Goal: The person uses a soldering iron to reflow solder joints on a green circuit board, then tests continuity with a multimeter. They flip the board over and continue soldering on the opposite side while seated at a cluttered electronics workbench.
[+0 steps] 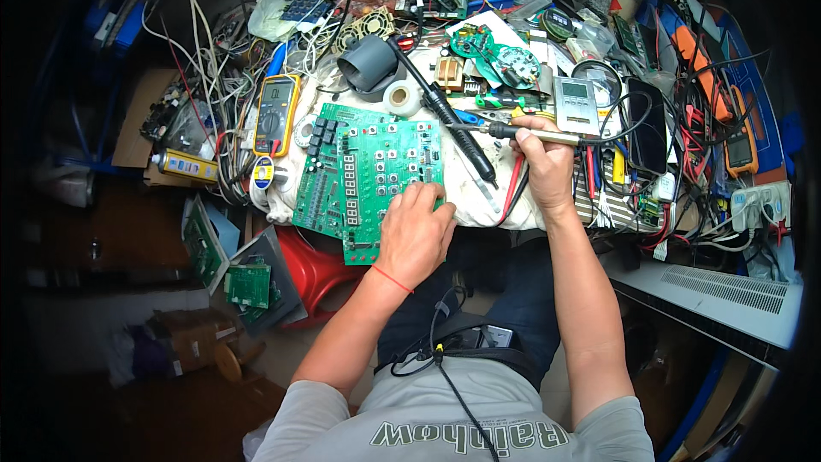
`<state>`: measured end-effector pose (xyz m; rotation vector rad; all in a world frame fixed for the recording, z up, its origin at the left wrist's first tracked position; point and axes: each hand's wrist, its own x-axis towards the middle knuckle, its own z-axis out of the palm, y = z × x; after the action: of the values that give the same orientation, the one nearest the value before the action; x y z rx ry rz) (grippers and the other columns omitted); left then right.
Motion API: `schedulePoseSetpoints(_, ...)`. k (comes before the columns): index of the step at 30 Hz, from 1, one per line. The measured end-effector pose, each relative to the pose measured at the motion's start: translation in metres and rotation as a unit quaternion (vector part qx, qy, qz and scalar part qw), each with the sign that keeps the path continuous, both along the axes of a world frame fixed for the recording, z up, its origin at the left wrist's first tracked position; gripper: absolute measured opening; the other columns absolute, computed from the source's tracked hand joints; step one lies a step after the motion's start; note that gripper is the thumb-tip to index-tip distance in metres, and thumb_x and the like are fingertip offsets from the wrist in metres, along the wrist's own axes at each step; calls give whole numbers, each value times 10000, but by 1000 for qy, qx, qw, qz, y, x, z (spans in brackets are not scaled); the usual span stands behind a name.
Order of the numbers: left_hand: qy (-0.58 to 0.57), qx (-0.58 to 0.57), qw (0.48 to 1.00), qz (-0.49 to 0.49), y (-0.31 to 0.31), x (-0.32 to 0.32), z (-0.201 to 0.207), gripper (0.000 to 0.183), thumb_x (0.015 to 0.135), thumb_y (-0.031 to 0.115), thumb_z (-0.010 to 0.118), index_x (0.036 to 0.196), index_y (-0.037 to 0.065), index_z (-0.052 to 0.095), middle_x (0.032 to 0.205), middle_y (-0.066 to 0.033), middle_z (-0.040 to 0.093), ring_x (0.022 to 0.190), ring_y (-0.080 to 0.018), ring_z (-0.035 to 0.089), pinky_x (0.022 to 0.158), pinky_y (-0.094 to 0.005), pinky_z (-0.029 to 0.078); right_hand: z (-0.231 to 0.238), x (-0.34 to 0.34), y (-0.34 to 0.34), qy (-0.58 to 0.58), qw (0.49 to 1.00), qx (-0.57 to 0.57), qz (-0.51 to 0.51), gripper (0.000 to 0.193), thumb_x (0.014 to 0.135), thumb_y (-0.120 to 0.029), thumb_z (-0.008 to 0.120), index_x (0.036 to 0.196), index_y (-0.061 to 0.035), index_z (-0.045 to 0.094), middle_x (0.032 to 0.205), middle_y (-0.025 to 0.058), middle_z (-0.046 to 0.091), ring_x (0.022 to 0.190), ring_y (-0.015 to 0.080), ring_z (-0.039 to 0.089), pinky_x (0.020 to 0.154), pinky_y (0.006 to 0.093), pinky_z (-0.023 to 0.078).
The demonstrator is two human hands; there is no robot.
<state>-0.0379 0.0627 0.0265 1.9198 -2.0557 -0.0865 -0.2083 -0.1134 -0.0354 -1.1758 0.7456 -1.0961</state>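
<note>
My right hand (546, 167) is closed around a soldering iron (547, 136), a slim pen with a dark grip and a pale handle. Its tip points left, close to the upper right edge of a green circuit board (374, 173) with push buttons and a row of digit displays. My left hand (416, 227) grips that board at its lower right, fingers bent over its face; the thumb is hidden. Partly beneath it lies a second green board (316, 192) with black relays. A long black tool (445, 111) slants across the cloth just right of the boards.
A yellow multimeter (275, 113) stands left, beside bundled cables. Behind the boards are a grey tube (369, 64) and a white tape roll (402, 97). A small silver meter (575, 105), a phone (647, 128) and an orange clamp meter (737, 141) sit right. A red stool (318, 269) is below.
</note>
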Motion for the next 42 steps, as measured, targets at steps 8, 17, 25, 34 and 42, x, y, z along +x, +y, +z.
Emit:
schedulePoseSetpoints(8,125,-83,989,7,-13,17,0,82,842,90,842,904,85,789,959,-69,709,955,-297,675,841,-436,527,2,1,1,-1,1000,5,-2,277,986,-173,712,1187,16,742,930,42,735,810,85,634,755,241,513)
schedulePoseSetpoints(17,225,-167,946,161,-32,47,-4,99,872,52,838,966,52,808,849,-94,716,803,-266,692,777,-386,541,9,1,3,59,998,-6,35,234,975,-161,736,1147,-6,771,909,49,756,827,101,680,763,260,538)
schedulePoseSetpoints(25,115,-223,960,122,-34,49,-18,104,840,68,859,921,90,798,866,-62,716,829,-270,680,762,-392,536,16,2,5,93,994,-23,51,206,982,-129,742,1138,1,779,922,65,770,818,121,714,762,280,567)
schedulePoseSetpoints(34,74,-214,967,116,-39,48,-22,94,841,105,866,894,113,789,883,-40,728,848,-260,679,779,-393,521,10,4,5,77,995,-19,60,212,985,-133,745,1142,4,783,914,54,766,820,106,691,764,273,556)
schedulePoseSetpoints(42,86,-221,965,113,-39,48,-23,87,845,108,859,891,115,786,883,-41,728,852,-253,679,785,-393,514,10,4,4,99,992,-38,62,231,982,-154,731,1141,8,772,887,58,748,814,109,677,770,269,541)
